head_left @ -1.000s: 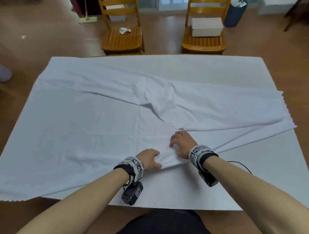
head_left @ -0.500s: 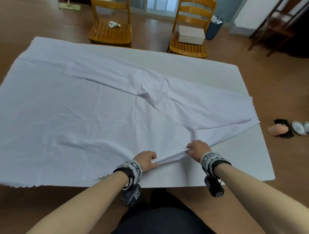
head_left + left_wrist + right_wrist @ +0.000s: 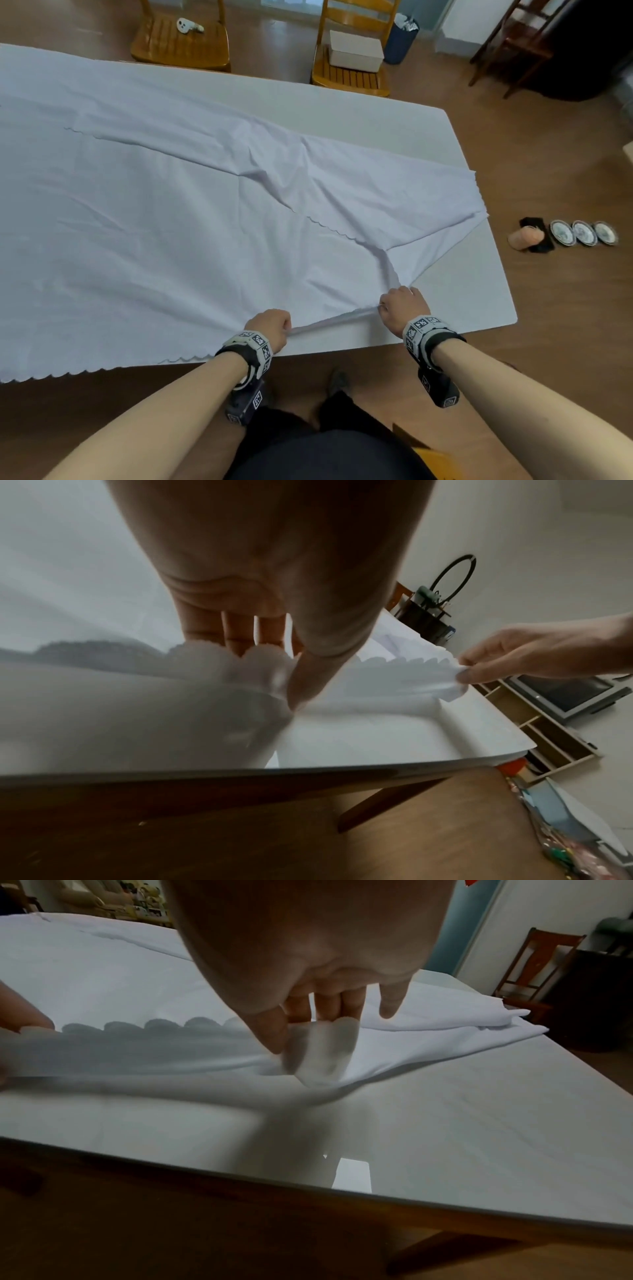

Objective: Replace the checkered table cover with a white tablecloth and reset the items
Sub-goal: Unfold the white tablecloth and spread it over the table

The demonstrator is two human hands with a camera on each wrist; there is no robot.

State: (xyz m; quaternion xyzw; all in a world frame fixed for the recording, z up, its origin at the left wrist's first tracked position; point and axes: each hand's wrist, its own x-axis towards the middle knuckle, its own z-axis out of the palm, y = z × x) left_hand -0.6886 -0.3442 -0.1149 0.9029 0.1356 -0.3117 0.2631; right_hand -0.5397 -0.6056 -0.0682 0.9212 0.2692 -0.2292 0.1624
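Observation:
A white tablecloth (image 3: 164, 212) with a scalloped edge lies partly spread over the white table (image 3: 479, 294), still folded over itself toward the right. Near the table's front edge my left hand (image 3: 274, 329) pinches the cloth's scalloped edge (image 3: 270, 669) between thumb and fingers. My right hand (image 3: 399, 303) pinches the same edge (image 3: 322, 1047) a short way to the right, and the strip between the hands is pulled taut. On the floor at the right lie three small patterned plates (image 3: 582, 233), a peach-coloured cup (image 3: 524, 237) on its side and a black cloth (image 3: 537, 240).
Two wooden chairs stand beyond the table: one (image 3: 178, 44) holds a small white object (image 3: 188, 25), the other (image 3: 352, 73) a white box (image 3: 356, 53). A dark bin (image 3: 400, 39) sits behind them. Another chair (image 3: 513, 41) stands at the far right.
Both hands have slid apart along the cloth's front edge and drawn it toward the table's near edge. My view has swung right, bringing the plates and cup on the floor into sight.

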